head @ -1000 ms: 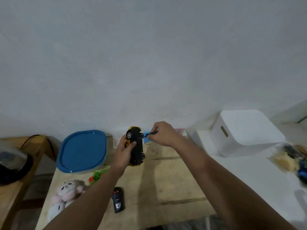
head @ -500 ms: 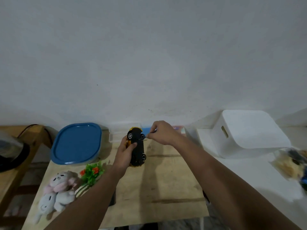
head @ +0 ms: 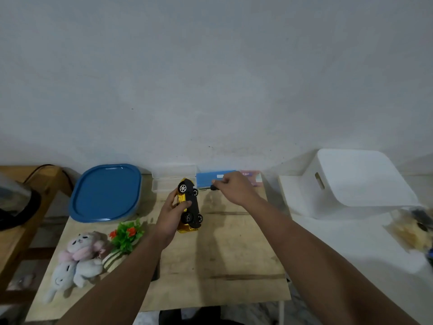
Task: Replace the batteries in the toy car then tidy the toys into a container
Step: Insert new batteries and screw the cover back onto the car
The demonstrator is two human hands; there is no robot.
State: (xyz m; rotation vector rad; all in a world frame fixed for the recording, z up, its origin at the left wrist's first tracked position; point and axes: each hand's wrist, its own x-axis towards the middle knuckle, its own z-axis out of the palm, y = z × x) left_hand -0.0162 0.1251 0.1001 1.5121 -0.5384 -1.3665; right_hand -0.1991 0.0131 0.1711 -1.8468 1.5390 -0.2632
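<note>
My left hand (head: 172,213) grips a yellow toy car (head: 190,208) on its side above the wooden table (head: 225,261), its black underside and wheels turned to the right. My right hand (head: 232,187) pinches a small dark-handled screwdriver (head: 212,188) whose thin tip points left at the car's underside near the front wheel. A container with a blue lid (head: 106,192) stands at the table's back left.
A clear plastic case (head: 169,180), a blue box (head: 208,179) and a pink packet lie along the wall. Two plush toys (head: 75,259) and a small artificial plant (head: 125,238) sit front left. A white storage bin (head: 356,181) stands on a white surface at the right.
The view tilted down and shifted, so the table sits lower and wider in frame. Both hands stayed together at the car, the screwdriver tip still at its underside.
</note>
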